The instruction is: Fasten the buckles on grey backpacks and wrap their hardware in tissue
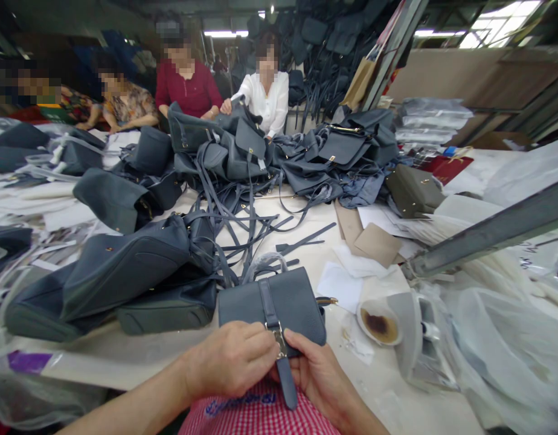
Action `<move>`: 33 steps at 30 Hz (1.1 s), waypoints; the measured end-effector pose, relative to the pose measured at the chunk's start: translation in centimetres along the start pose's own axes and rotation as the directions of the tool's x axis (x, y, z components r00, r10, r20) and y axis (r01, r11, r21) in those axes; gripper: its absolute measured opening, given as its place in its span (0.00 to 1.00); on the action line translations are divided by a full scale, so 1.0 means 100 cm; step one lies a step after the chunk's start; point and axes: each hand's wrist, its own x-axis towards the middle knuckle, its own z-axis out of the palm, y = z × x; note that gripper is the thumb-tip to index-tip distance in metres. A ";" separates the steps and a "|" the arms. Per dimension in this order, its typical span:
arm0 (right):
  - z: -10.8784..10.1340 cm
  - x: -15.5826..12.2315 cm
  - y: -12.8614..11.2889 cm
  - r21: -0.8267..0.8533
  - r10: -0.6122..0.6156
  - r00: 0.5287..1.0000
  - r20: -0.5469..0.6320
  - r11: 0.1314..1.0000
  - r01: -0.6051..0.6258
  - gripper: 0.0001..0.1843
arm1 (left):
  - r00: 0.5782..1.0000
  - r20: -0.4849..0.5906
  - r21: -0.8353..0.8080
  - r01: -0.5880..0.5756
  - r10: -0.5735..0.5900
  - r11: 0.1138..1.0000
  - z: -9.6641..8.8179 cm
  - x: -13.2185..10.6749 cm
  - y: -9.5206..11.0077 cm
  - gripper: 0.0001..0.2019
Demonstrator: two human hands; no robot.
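A small dark blue-grey handbag point(290, 293) lies in front of me at the table's edge, flap side up. Down its flap runs a strap point(269, 299) through a gold-coloured metal buckle point(279, 341), and the strap's loose end point(287, 383) hangs toward me. My left hand point(240, 356) is closed, its fingertips pinching at the left side of the buckle; they partly cover it. Gripping the bag's near edge, my right hand point(315, 365) has its thumb beside the buckle and its other fingers beneath, mostly hidden.
Several dark bags point(129, 272) are piled at left, and a bigger heap point(243, 142) lies across the table with loose straps point(249, 229). At right are a stained bowl point(379, 323), papers point(340, 284), plastic wrapping point(500, 338) and a slanted metal post point(491, 226). Several people point(188, 87) are opposite.
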 end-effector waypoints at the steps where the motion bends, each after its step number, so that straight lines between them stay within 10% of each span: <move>1: 0.000 0.000 0.001 0.002 0.001 1.000 0.004 1.000 -0.001 0.20 | 1.000 0.005 0.014 -0.027 0.027 1.000 0.000 0.001 0.001 0.13; 17: 0.000 0.005 0.008 -0.014 -0.027 0.999 -0.034 1.000 0.026 0.30 | 0.969 0.158 0.051 -0.200 0.190 0.978 0.003 0.005 -0.003 0.13; 22: -0.003 0.009 0.009 -0.059 -0.097 0.994 0.046 0.993 0.099 0.27 | 0.995 0.037 0.033 0.089 -0.091 0.995 0.019 0.000 -0.007 0.14; 26: -0.006 0.010 0.010 -0.099 -0.115 0.991 0.063 0.988 0.121 0.25 | 0.934 -0.095 -0.088 0.338 -0.345 0.937 0.031 -0.003 -0.005 0.14; 33: -0.007 0.006 0.008 -0.038 -0.045 0.997 0.066 0.998 0.047 0.26 | 0.967 -0.007 -0.285 0.241 -0.254 0.928 0.010 -0.008 -0.002 0.11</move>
